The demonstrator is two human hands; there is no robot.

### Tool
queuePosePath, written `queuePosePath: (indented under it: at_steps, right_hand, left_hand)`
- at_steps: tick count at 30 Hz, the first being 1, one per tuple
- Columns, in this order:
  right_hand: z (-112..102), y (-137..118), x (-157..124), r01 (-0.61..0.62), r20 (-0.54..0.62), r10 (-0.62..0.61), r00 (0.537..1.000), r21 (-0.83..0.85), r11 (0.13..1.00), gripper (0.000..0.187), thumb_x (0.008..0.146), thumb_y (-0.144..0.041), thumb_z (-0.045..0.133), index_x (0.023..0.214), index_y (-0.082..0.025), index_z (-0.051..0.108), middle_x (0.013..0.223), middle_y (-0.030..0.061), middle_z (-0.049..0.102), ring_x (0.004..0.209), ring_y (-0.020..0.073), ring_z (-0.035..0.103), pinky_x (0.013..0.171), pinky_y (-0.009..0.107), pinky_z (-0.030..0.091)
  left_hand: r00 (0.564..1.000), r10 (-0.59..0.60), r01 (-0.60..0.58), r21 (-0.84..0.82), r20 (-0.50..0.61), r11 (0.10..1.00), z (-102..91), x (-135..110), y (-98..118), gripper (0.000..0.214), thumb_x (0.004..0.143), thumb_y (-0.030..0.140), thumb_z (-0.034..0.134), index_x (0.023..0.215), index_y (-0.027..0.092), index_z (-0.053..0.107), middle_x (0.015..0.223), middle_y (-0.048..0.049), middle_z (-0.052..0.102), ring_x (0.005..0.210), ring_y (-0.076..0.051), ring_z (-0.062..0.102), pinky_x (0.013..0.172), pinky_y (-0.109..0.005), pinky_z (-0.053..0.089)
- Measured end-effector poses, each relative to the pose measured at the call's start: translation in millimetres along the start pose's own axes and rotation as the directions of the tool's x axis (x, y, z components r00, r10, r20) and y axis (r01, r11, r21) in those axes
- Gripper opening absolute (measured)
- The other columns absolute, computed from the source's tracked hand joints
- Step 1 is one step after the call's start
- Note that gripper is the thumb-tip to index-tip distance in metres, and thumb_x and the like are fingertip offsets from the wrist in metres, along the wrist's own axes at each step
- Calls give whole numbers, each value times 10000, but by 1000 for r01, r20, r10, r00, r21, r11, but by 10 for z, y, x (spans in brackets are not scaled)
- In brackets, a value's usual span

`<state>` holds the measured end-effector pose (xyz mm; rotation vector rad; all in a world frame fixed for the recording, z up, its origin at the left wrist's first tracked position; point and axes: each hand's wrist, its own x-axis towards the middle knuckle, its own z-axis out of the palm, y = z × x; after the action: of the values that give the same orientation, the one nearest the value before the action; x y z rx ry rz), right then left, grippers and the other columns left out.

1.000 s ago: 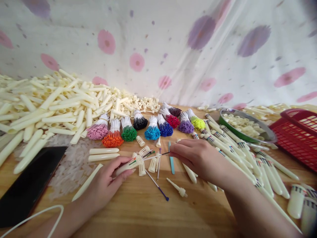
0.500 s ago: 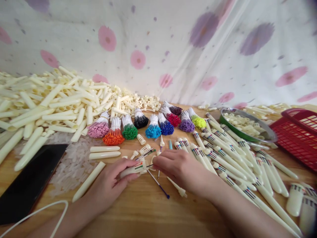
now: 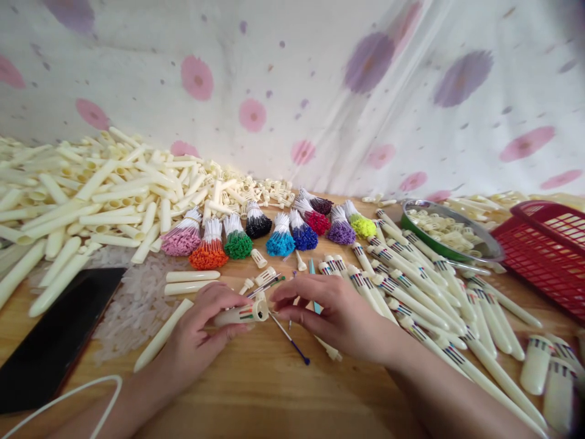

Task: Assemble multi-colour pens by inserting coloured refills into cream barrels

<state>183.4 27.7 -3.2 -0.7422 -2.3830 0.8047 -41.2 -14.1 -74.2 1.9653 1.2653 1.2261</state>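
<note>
In my left hand is a cream multicolour pen body, its slotted end with orange and green showing turned right. My right hand is just right of that end, thumb and index finger apart, with nothing visible between them. Under and beside the hands lie several loose pen refills, including one with a blue end. Cream slotted pieces lie just behind the pen body. A light blue pointed piece shows behind my right hand, which partly covers it.
Refill bundles in many colours, such as green, stand in a row behind. At left are a heap of cream tubes and a black phone. Pens, a green-sided bowl and a red basket occupy the right.
My right hand has drawn back slightly from the pen's end and its fingers have opened. The thin dark rod between them is no longer visible. My left hand keeps the pen body.
</note>
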Motion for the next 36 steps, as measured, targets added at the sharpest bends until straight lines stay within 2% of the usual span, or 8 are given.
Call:
queuePosePath:
  at_steps: [3,9,12,17,22,30,36]
  right_hand:
    - [8,-45,-1,-31,-49,32,998,29,999,81,856,-158,565,902,-162,631,800,19,666,722,103,596,646,195,454]
    - [46,-161,-13,2,-82,6,997,87,996,125,873,-141,529,887,-176,649,804,17,655,739,97,597,653,191,465]
    - [80,-186,-16,10,-94,0,996,106,994,147,881,-138,512,916,-171,651,839,37,641,767,107,595,674,205,480]
    - [179,-172,-44,51,-130,-50,990,7,999,171,883,-131,504,962,-144,655,867,68,639,772,129,598,679,227,485]
    - [228,-141,-66,78,-120,-91,989,-109,991,206,889,-111,482,988,-147,659,847,68,647,746,136,597,654,229,476]
    - [228,-134,-38,20,-97,-22,995,-19,1000,199,887,-131,498,939,-162,688,798,48,638,721,129,586,636,220,454]
    - [208,-136,-26,-13,-78,16,997,34,999,210,868,-89,502,922,-148,697,791,45,631,723,125,579,639,214,444]
  left_hand:
    - [996,78,-77,24,-41,997,-2,22,8,255,752,114,626,939,287,635,862,15,672,910,-192,584,938,-360,394]
    - [988,109,-98,102,-110,990,-14,-15,-22,228,778,96,578,935,254,624,894,-17,629,898,-190,578,814,-323,466]
    - [977,178,-166,103,-121,981,-23,-30,-48,257,784,76,569,964,255,612,904,-21,622,888,-193,579,783,-339,483]
    - [953,268,-252,126,-139,959,-22,-25,-63,309,780,40,579,1004,252,596,921,-19,596,876,-196,572,756,-356,484]
    - [963,244,-228,135,-116,964,5,-47,-66,281,795,50,574,998,244,589,944,-20,585,907,-195,564,790,-357,474]
    - [971,219,-207,120,-94,971,26,-42,-44,268,796,52,569,980,246,585,939,-9,586,906,-175,561,789,-314,471]
    - [992,109,-106,47,-68,993,59,-39,3,239,790,65,562,927,259,593,920,6,591,899,-156,570,790,-271,472]
